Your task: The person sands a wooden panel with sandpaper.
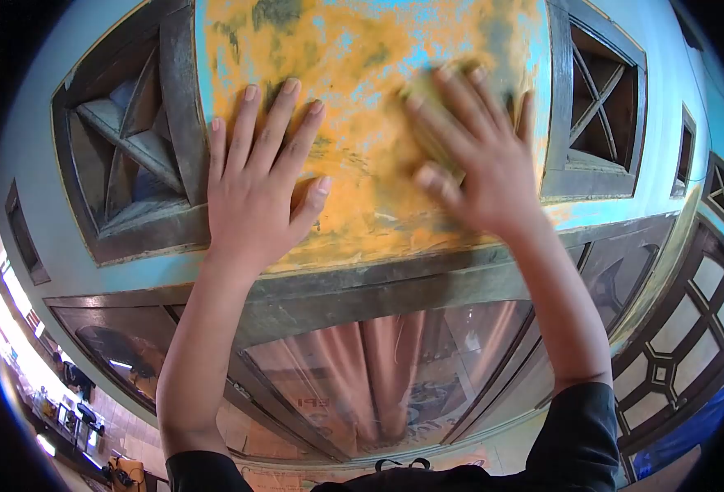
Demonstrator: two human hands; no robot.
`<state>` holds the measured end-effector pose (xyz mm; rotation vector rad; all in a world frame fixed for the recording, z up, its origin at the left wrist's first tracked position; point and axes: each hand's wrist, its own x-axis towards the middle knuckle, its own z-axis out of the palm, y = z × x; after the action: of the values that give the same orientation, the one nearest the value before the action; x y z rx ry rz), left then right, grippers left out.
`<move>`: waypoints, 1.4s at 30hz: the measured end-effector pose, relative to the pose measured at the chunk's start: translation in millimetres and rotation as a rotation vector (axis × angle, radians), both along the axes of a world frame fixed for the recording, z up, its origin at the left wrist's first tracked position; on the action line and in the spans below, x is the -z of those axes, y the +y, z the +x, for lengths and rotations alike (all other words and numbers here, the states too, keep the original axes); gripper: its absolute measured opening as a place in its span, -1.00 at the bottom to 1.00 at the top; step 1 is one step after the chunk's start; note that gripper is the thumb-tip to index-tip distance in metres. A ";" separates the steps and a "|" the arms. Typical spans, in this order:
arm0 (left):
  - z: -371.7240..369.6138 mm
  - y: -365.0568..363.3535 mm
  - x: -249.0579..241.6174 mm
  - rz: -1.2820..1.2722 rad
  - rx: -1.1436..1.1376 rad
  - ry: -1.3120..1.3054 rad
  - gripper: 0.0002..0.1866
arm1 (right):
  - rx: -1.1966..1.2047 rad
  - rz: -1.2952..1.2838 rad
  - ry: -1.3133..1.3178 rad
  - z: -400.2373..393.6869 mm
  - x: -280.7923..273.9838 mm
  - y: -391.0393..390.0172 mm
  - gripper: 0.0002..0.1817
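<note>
Before me is a wall panel (362,156) patched in orange-yellow, with blue and dark grey areas showing through. Flat against its left part lies my left hand (255,176), fingers spread and holding nothing. My right hand (489,160), slightly blurred, presses a yellowish sheet of sandpaper (434,135) to the panel's right side. The thumb is at the sheet's lower edge and the fingers lie over it, hiding most of it.
Dark wooden vent frames with crossed bars flank the panel, a left vent (128,135) and a right vent (600,98). A wooden beam (378,287) runs below, above glass with a pinkish curtain (370,369). A paneled door (682,328) stands at right.
</note>
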<state>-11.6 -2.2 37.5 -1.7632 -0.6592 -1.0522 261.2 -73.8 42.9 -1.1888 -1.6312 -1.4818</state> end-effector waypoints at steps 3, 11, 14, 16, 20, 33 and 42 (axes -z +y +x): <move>-0.1 3.6 1.0 0.005 0.026 -0.012 -0.35 | -0.085 0.087 0.100 -15.2 0.8 1.9 -0.24; -0.4 4.2 3.5 0.024 0.050 -0.025 -0.36 | 0.019 0.184 0.162 4.9 -6.8 12.4 -0.29; -0.1 0.5 2.3 0.025 0.040 -0.035 -0.34 | -0.064 0.128 0.167 -27.2 -0.4 14.8 -0.29; -1.1 2.1 3.1 0.014 0.052 -0.041 -0.31 | -0.113 -0.160 -0.014 -49.6 34.6 7.1 -0.28; -7.5 -4.2 6.2 -0.048 0.095 0.006 -0.28 | -0.042 -0.200 -0.102 -20.8 28.9 -6.2 -0.37; -11.3 0.3 9.5 -0.044 0.094 0.020 -0.23 | -0.009 0.044 0.010 -4.0 0.8 -4.9 -0.30; -10.8 3.6 14.0 -0.042 0.092 -0.004 -0.27 | -0.099 -0.149 -0.079 -22.2 35.9 -6.1 -0.37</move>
<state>-22.5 1.4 23.5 -1.8426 -0.6112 -1.1112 239.0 -79.9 7.0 -1.1237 -1.8540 -1.3806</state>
